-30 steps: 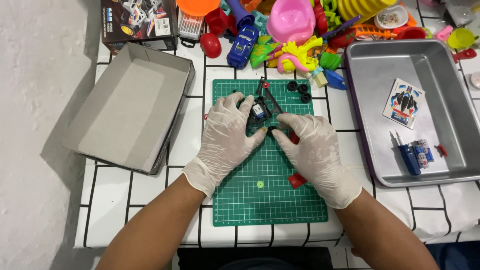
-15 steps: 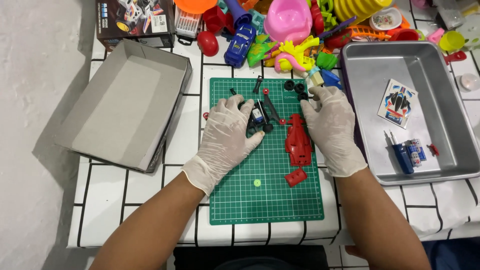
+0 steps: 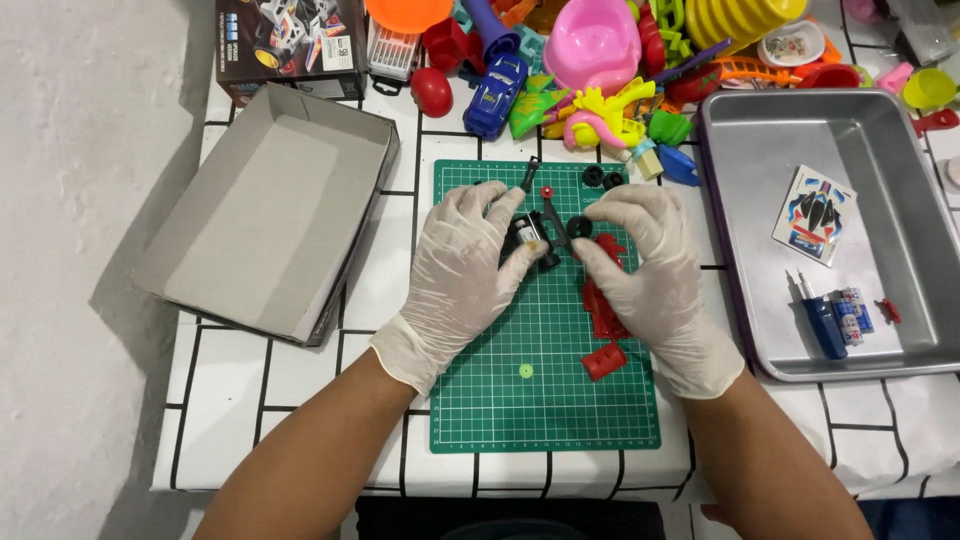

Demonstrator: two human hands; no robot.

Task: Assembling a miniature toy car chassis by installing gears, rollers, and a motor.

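Just small black toy-car chassis (image 3: 532, 238)

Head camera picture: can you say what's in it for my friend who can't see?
Two gloved hands, left hand and right hand, hold a small black toy chassis and a black wheel over a green cutting mat.

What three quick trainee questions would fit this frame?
1. True or false: the right hand pinches a black wheel.
2. The tray holds: A) a sticker sheet B) a blue car C) a red egg.
3. What colour is the mat under the left hand?

Key: 1 true. 2 A. 3 green.
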